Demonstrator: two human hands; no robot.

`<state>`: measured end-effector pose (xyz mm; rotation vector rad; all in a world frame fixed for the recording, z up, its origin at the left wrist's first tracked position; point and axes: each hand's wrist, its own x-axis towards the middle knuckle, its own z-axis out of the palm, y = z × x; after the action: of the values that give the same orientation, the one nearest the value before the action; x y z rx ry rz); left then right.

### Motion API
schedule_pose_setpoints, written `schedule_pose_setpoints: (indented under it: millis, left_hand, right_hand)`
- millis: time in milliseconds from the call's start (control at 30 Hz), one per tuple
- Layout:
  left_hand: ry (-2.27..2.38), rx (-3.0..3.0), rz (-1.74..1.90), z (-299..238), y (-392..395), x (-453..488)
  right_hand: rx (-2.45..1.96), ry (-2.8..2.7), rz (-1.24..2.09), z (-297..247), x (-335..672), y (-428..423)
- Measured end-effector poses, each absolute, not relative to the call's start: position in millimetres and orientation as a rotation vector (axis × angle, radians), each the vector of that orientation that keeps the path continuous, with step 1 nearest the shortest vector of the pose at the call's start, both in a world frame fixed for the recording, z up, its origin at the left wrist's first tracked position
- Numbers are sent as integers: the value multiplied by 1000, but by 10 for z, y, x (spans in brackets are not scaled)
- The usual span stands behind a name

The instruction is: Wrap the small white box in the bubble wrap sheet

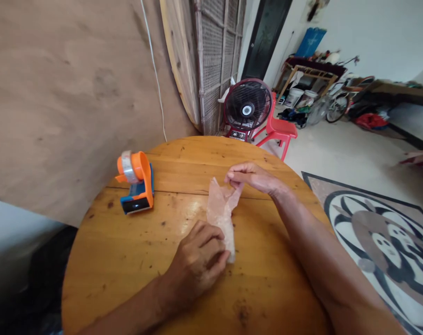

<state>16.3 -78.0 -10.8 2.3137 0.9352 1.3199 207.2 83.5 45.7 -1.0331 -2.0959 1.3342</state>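
A thin, translucent pinkish plastic bag lies on the round wooden table, stretched between my hands. My left hand is curled with its fingertips pressing and gripping the bag's near end. Farther away, my right hand pinches the bag's far end between thumb and fingers, lifting it slightly off the wood. An orange and blue tape dispenser with a roll of clear tape stands on the table to the left, well apart from both hands.
A large plywood sheet leans close behind the table on the left. Beyond the table stand a red floor fan and a red plastic chair. A patterned rug lies on the floor at right; clutter lines the far wall.
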Motion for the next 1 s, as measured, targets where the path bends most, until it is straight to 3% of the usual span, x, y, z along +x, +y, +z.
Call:
schedule_pose_setpoints:
  millis: [200, 600, 1000]
  left_hand:
    - [940, 2304, 1307, -116, -790, 166]
    - [936, 2319, 1277, -99, -785, 175]
    - [950, 2342, 1276, -91, -785, 166]
  right_hand:
    - [-1078, -2251, 1423, 543, 2192, 793]
    - [-1276, -2781, 675, 625, 2095, 645]
    - [-1155, -2688, 508, 541, 2064, 736]
